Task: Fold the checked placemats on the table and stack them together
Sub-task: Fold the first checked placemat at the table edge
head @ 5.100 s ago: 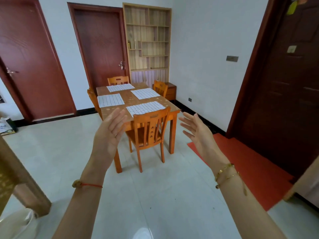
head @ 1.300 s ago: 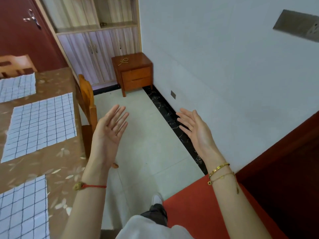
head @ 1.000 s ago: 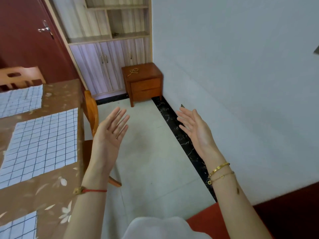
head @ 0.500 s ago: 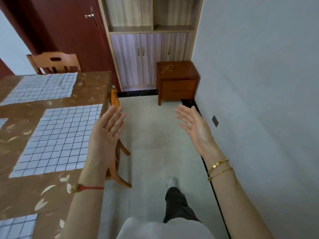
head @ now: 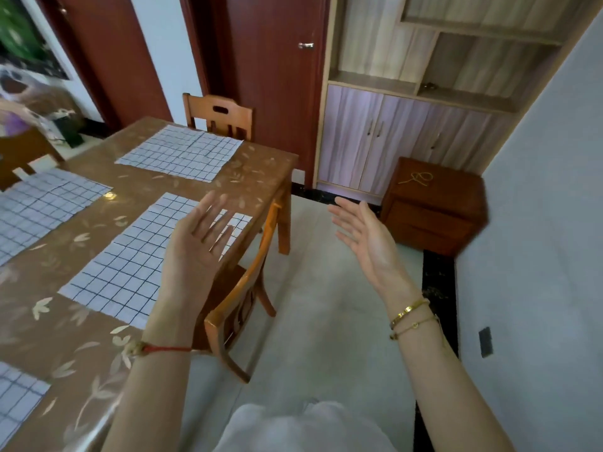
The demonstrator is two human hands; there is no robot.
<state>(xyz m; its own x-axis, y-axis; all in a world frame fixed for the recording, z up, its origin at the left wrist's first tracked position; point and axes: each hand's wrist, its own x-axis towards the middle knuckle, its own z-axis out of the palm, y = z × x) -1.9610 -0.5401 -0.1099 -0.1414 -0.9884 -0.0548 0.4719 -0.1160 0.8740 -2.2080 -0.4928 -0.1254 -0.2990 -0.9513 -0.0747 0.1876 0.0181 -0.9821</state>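
Several white checked placemats lie flat on the brown leaf-patterned table. The nearest full placemat lies by the table's right edge. Another placemat lies at the far end, a third placemat at the left, and a corner of one more placemat shows at the bottom left. My left hand hovers palm up over the near mat's right edge, fingers straight, holding nothing. My right hand is raised over the floor, open and empty.
An orange wooden chair is tucked under the table's right side, just under my left arm. Another chair stands at the far end. A small wooden cabinet sits by the right wall. Tiled floor runs between table and wall.
I have walked up to the table's right side and my view has swung left. More of the table and mats shows now. My left hand has come over the near mat.
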